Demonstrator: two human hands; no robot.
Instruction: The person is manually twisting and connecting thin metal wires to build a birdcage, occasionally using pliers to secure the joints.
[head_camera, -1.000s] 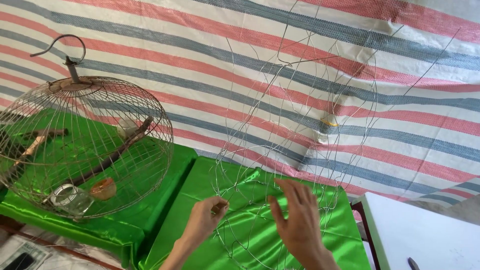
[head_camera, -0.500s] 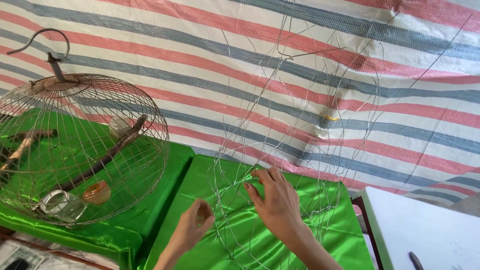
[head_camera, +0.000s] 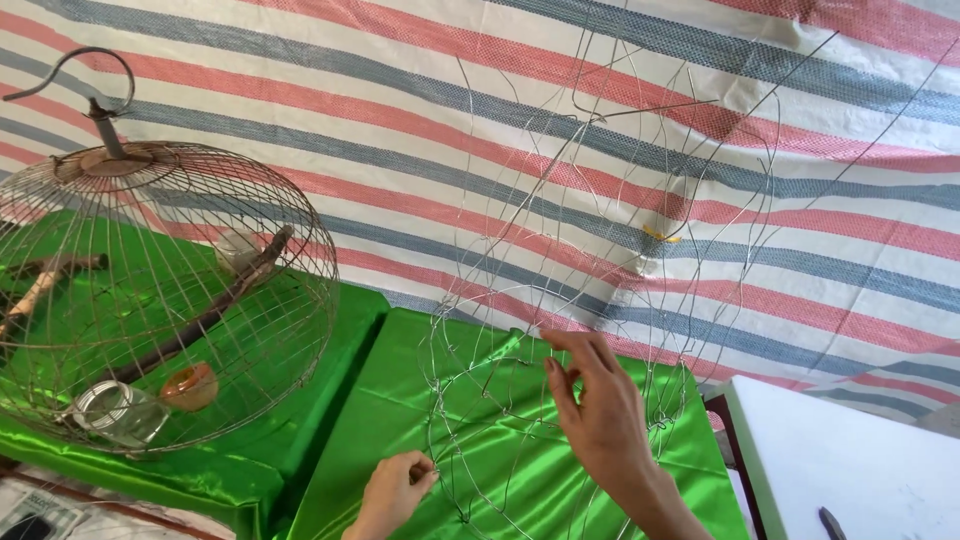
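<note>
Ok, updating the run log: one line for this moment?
left hand: pinching wire frame low | right hand: fingers on frame wires | finished cage: left, on green cloth

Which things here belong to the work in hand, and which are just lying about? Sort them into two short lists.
In hand:
unfinished wire frame
left hand, pinching a low wire
right hand, touching a ring wire
green cloth under the frame

Lying about:
finished round cage with perches, jar and orange cup
white board
dark tool
</note>
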